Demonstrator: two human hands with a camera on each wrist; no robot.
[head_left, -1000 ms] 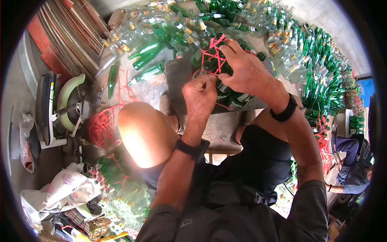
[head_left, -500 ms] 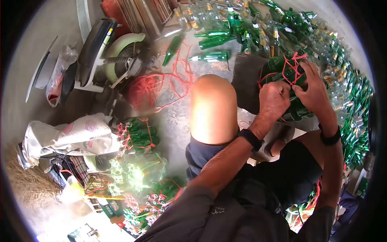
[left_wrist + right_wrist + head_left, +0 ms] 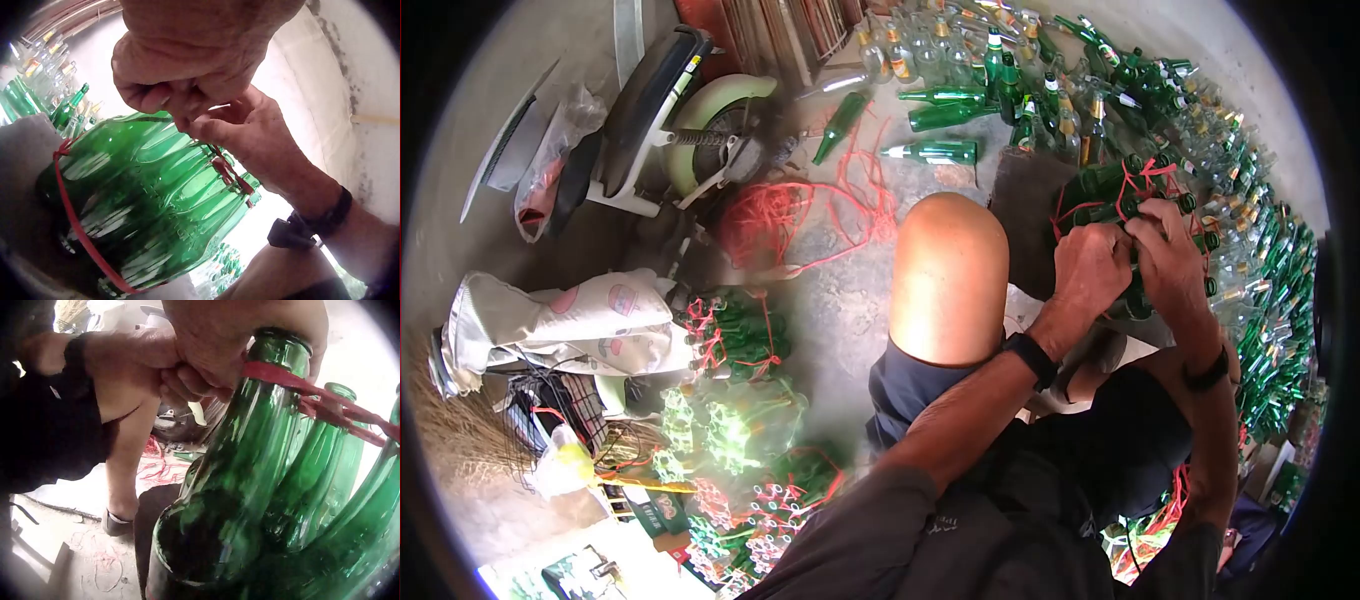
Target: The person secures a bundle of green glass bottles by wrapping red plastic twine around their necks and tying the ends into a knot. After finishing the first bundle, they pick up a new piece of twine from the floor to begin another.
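Observation:
A bundle of green glass bottles [image 3: 156, 187] stands upright on a dark block [image 3: 1025, 225], a red plastic cord [image 3: 81, 237] round its lower part. More red cord [image 3: 275, 374] loops about the bottle necks. My left hand [image 3: 1092, 265] is curled into a fist at the near side of the necks and pinches the cord. Right beside it, my right hand [image 3: 1168, 255] reaches over the bottle tops, its bent fingers and thumb meeting the left fingertips on the cord. The fingers hide the spot where they pinch.
Loose red cord [image 3: 770, 225] lies tangled on the floor. Green and clear bottles [image 3: 945, 105] crowd the back and right. A scooter wheel [image 3: 710, 140] and a white sack [image 3: 590, 320] are at the left, near further tied bottles [image 3: 745, 335]. My bare knee [image 3: 950, 250] is beside the block.
The head view has swung left, so hands and bottles appear further right. My right hand's fingers, more spread earlier, are now bent closer against the left hand.

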